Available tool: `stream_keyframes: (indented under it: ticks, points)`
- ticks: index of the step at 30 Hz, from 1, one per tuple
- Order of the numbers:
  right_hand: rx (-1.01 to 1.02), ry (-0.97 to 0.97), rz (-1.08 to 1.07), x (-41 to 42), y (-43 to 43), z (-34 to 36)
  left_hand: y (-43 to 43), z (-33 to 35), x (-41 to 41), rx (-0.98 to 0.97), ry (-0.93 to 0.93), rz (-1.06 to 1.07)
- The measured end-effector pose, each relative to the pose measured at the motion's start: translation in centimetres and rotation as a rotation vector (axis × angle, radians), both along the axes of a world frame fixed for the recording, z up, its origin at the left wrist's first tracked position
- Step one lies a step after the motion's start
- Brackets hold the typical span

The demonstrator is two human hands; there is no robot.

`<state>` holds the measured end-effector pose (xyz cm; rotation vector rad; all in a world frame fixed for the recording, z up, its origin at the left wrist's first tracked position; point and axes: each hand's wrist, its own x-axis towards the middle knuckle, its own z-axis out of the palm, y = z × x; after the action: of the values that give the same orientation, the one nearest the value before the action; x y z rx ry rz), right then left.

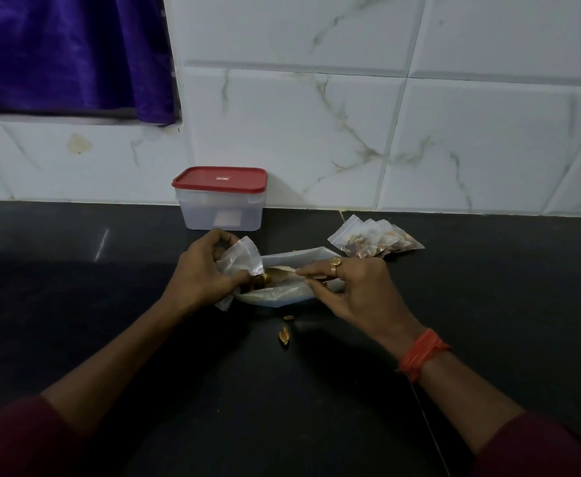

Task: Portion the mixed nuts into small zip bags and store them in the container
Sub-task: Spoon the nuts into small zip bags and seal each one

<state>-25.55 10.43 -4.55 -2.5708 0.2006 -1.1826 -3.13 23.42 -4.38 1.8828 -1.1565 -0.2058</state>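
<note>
Small zip bag [244,258] sits gripped in the left hand [203,270]; right hand [354,287] pinches nuts [275,271] over the large bag [275,298].

Maroon sleeves [13,438], orange threads [423,351] on right wrist, gold ring [334,264] on right grip [351,290].

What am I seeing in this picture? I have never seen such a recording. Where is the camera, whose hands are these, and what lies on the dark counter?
There is no machine: a person works with bare hands, and one camera on the person's head looks forward and down. The left hand grips a small bag. The right hand reaches to the mouth of the big bag of nuts, fingertips pinched; what they pinch is unclear. On the counter there are also filled bags to the right, a few loose nuts nearer the person, and a container with its red lid on, against the tiled wall.
</note>
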Motion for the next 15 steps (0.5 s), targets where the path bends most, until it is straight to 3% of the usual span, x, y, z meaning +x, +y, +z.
stream_keyframes:
  ticks: [10,15]
  points:
    - [0.033,0.034,0.0,0.7,0.6,-0.3,0.0,-0.6,-1.0,-0.159,0.019,0.054]
    - [0.065,-0.049,-0.054,0.4,0.2,-0.1,0.1,-0.6,-1.2,-0.185,0.034,0.059]
